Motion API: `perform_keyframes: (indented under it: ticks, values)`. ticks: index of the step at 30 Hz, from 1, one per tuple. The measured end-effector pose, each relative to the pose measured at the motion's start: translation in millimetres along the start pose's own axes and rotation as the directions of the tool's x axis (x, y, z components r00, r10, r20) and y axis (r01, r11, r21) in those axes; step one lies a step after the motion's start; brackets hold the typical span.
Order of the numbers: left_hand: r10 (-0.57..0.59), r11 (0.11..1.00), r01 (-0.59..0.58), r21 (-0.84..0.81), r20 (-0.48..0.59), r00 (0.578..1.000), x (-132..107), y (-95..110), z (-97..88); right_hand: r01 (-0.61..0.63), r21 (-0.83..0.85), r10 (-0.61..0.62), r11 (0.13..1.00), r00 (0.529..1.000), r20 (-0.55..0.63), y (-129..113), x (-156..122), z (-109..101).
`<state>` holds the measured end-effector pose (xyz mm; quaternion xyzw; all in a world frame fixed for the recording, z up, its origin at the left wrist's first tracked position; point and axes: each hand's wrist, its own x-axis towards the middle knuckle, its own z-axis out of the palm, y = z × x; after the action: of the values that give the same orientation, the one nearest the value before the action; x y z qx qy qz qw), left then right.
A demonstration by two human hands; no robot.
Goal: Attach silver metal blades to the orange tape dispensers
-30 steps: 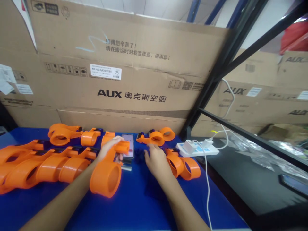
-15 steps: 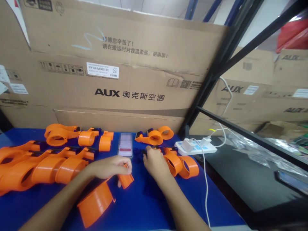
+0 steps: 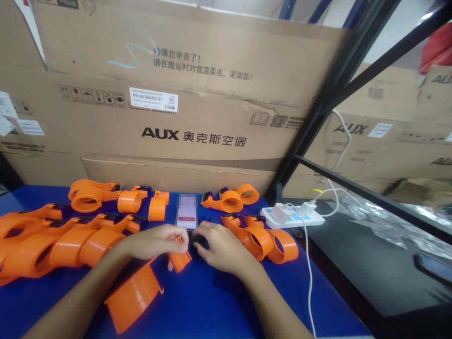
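Observation:
My left hand [image 3: 155, 241] is closed round the narrow end of an orange plastic dispenser body [image 3: 136, 292], whose wide ring end rests low on the blue table [image 3: 197, 306]. My right hand [image 3: 217, 247] is curled beside it, its fingers pinched on a small dark part [image 3: 196, 240] that meets the orange piece's narrow end. Both hands touch at the middle of the table. A phone [image 3: 187, 214] lies flat just behind them.
Several orange dispenser bodies [image 3: 52, 240] lie in a row at the left, others at the back [image 3: 229, 200] and right [image 3: 264, 240]. A white power strip [image 3: 293, 217] with chargers and cables sits at the table's right edge. Large cardboard boxes [image 3: 183, 94] wall the back.
My left hand lowered the orange body from upright to the table. My right hand came back from the parts behind and now meets the left with a dark part.

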<state>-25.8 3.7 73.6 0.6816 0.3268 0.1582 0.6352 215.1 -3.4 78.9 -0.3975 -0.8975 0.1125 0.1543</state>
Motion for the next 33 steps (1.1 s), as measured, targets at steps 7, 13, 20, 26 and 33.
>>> perform_keyframes:
  ticks: [7, 13, 20, 26, 33]
  values:
    - [0.147, 0.975, -0.184, -0.123, -0.261, 0.954, 8.0, 2.3, 3.4, -0.042, -0.048, 0.041, 0.998, 0.999, -0.021, 2.9, -0.2, 1.8]
    - [0.265, 0.926, -0.368, -0.083, -0.551, 0.791, 29.1, -11.3, 14.1, -0.053, 0.313, 0.105, 0.948, 0.983, -0.151, 1.9, 2.0, -7.8]
    - [0.213, 0.886, -0.464, -0.01, -0.88, 0.425, 42.8, -25.4, 12.6, 0.1, 0.579, -0.087, 0.809, 0.995, -0.05, -8.1, -7.8, -13.0]
    - [0.23, 0.911, -0.405, 0.074, -0.907, 0.352, 41.5, -25.0, 15.5, 0.14, 0.557, -0.124, 0.818, 0.99, -0.066, -9.7, -8.2, -17.5]
    - [0.478, 0.727, 0.233, 0.646, -0.72, 0.503, -22.3, 7.4, -51.6, 0.116, 0.678, 0.032, 0.726, 0.979, -0.202, -6.5, -2.6, -10.0]
